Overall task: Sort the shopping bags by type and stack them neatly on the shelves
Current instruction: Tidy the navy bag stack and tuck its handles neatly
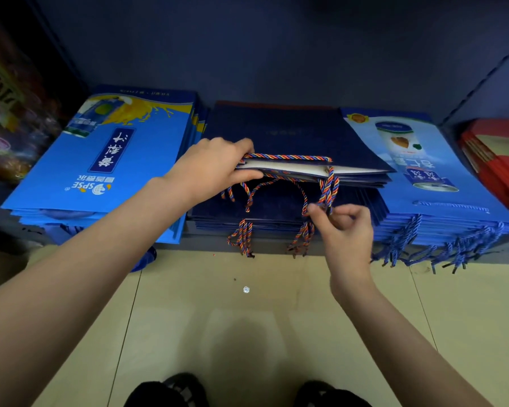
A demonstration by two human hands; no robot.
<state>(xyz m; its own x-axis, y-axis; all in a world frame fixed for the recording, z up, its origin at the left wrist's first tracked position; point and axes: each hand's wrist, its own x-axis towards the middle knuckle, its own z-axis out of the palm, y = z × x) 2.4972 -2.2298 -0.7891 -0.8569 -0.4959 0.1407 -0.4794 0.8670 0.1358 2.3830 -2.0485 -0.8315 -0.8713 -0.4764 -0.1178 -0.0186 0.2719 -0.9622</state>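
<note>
Head view: left hand (215, 168) grips the open edge of the top navy bag (291, 139), lifting it off the navy stack (276, 212) at mid-shelf. Right hand (346, 230) pinches that bag's multicolour rope handle (329, 186) between thumb and fingers. Light-blue bag stacks sit left (106, 160) and right (441, 186); red bags (500, 160) far right.

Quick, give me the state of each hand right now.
Left hand: grips the open edge of the top navy bag.
Right hand: fingers pinch the braided cord handle.
</note>
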